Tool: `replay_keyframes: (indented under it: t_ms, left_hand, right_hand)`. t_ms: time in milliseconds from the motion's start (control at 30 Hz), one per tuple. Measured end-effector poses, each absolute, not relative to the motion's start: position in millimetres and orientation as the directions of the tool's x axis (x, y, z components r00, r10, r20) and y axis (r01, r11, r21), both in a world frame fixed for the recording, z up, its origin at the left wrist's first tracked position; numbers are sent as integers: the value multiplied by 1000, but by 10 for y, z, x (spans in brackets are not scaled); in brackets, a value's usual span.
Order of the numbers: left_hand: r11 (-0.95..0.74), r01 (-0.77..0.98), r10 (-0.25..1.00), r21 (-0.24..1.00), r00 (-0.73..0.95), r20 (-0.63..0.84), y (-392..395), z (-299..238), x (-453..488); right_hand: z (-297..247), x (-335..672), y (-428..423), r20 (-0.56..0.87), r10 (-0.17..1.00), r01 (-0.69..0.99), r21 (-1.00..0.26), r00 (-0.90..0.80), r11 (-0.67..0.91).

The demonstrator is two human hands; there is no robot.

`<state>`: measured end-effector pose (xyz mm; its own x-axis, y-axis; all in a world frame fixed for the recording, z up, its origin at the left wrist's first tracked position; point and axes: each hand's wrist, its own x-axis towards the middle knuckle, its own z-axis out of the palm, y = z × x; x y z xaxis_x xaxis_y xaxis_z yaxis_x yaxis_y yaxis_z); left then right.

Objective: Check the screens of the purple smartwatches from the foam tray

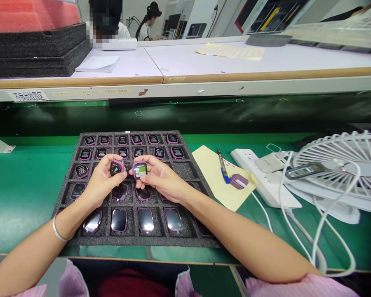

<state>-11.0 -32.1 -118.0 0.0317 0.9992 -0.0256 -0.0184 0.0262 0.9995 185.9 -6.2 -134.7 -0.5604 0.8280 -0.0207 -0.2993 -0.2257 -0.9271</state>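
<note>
Between the thumb and fingers of my left hand (pixel 102 181) is a purple smartwatch body (pixel 116 167) with a lit, dark screen. My right hand (pixel 162 179) grips a second purple smartwatch (pixel 140 169), whose screen shows green and white. The two watches are held side by side, a small gap apart, above a dark grey foam tray (pixel 185 231). Rows of similar watches sit in the tray's compartments. Those at the back, such as one watch (pixel 172 138), show text; a front watch (pixel 145 219) has a blank, reflective screen. My hands hide some middle compartments.
Right of the tray lie yellow paper (pixel 208 165), a blue pen (pixel 223 167), a purple charger pad (pixel 238 181) and a white power strip (pixel 266 181). A white fan (pixel 343 165) and loose cables fill the far right. Behind runs a raised shelf (pixel 179 57); people sit beyond it.
</note>
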Motion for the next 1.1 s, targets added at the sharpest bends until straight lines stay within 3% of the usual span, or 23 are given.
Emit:
replay_keyframes:
  t_ms: [433,1100]
  left_hand:
    - [-59,134,998,989,19,57,-320,-1201,-107]
    - [-80,151,995,985,69,70,-325,-1198,-114]
  right_hand:
    - [-1342,1851,-70,-19,822,-292,-930,-570,-224]
    - [-1350,1850,-74,-30,814,-278,-932,-580,-232]
